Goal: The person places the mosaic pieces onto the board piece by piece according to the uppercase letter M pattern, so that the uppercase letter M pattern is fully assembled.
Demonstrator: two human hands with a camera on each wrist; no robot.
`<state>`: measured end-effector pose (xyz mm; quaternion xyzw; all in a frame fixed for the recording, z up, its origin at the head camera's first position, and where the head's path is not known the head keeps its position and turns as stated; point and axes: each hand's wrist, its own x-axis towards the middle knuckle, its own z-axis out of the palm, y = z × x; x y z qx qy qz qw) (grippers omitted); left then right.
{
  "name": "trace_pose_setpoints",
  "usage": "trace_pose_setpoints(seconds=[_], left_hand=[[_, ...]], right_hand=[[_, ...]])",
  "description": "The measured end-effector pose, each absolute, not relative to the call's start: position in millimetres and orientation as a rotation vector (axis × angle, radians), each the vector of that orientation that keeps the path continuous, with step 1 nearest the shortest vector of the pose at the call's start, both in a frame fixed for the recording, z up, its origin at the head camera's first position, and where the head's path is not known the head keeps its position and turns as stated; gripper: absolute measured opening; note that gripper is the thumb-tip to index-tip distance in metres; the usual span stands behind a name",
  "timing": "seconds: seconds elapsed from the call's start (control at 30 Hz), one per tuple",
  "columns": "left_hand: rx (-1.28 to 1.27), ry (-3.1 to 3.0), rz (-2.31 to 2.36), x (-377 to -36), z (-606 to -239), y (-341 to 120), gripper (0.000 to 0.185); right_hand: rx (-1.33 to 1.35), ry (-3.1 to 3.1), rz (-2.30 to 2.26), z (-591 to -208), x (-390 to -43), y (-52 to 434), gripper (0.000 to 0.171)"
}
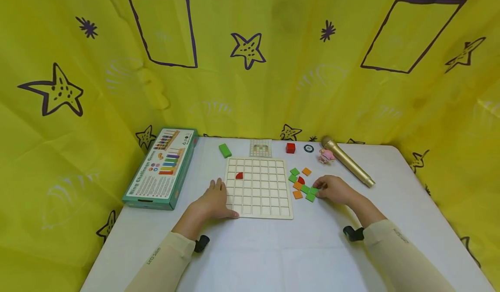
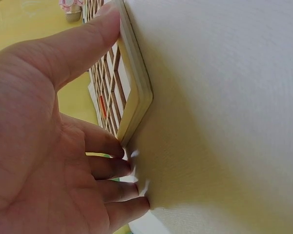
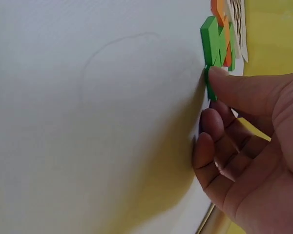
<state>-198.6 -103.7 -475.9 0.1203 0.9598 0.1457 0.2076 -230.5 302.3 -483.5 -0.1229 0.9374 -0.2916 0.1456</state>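
A wooden grid board (image 1: 258, 188) lies in the middle of the white table (image 1: 273, 253), with one red piece (image 1: 239, 175) in a cell near its left side. My left hand (image 1: 223, 201) rests flat at the board's front left corner. In the left wrist view its thumb (image 2: 95, 29) lies against the board's edge (image 2: 136, 83) and its fingers touch the tabletop. To the right of the board lies a small pile of green and orange tiles (image 1: 300, 183). My right hand (image 1: 318, 191) pinches a green tile (image 3: 208, 87) at the pile's near edge, between thumb and fingers.
A green game box (image 1: 162, 166) lies at the left. Along the back sit a green block (image 1: 225, 150), a pattern card (image 1: 261, 148), a red cube (image 1: 290, 148), a small round disc (image 1: 308, 148), a pink figure (image 1: 326, 155) and a gold microphone (image 1: 347, 161). Yellow curtain surrounds the table.
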Motion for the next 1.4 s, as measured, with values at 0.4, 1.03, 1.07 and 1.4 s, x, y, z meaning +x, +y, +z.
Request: trace_pose_setpoints(seconds=[0.4, 1.03, 1.07, 1.4], left_hand=[[0.341, 2.683, 0.422, -195, -471, -107, 0.117], [0.353, 2.676, 0.412, -196, -471, -104, 0.118], [0.352, 2.676, 0.408, -196, -472, -104, 0.118], [0.349, 2.686, 0.398, -198, -476, -104, 0.119]], right_hand=[[-0.301, 2.713, -0.814, -480, -232, 288, 0.02], [-0.291, 2.72, -0.969, -483, -233, 301, 0.006], [-0.285, 2.724, -0.977, -482, -234, 300, 0.006], [-0.295, 2.714, -1.029, -475, -247, 293, 0.008]])
